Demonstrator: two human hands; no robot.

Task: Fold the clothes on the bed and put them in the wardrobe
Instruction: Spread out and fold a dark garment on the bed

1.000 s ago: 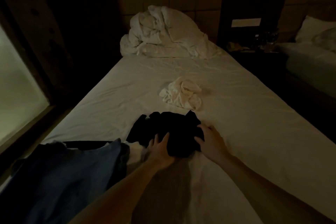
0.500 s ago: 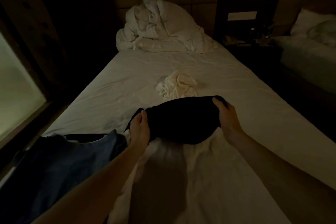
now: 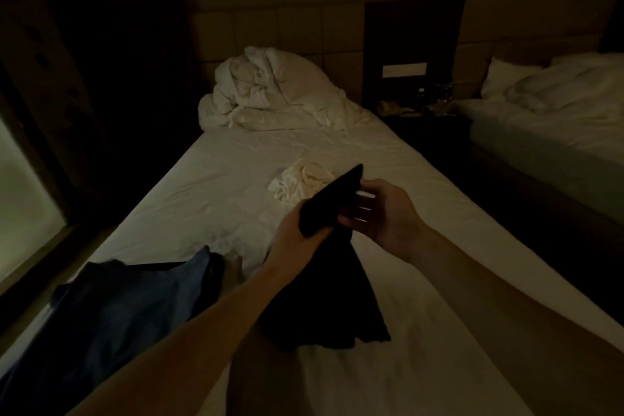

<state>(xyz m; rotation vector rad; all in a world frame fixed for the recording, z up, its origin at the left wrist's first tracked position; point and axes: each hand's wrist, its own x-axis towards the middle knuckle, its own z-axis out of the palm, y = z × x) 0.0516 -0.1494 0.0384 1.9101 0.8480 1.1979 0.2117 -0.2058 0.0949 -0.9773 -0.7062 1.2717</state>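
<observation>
Black garment (image 3: 324, 287) hangs above the bed (image 3: 422, 331) in the head view — the left hand (image 3: 297, 236) clamps a bunched upper edge, and the cloth drapes down to the sheet. The right hand (image 3: 381, 209) is beside it, fingers spread and relaxed, touching the raised corner without closing on it, as far as the dim light shows. It looks soft, light and limp — best taken by two corners or a hem to spread it flat. A blue garment (image 3: 111, 314) lies at the left edge; a cream garment (image 3: 300, 179) lies crumpled farther up. No wardrobe shows.
</observation>
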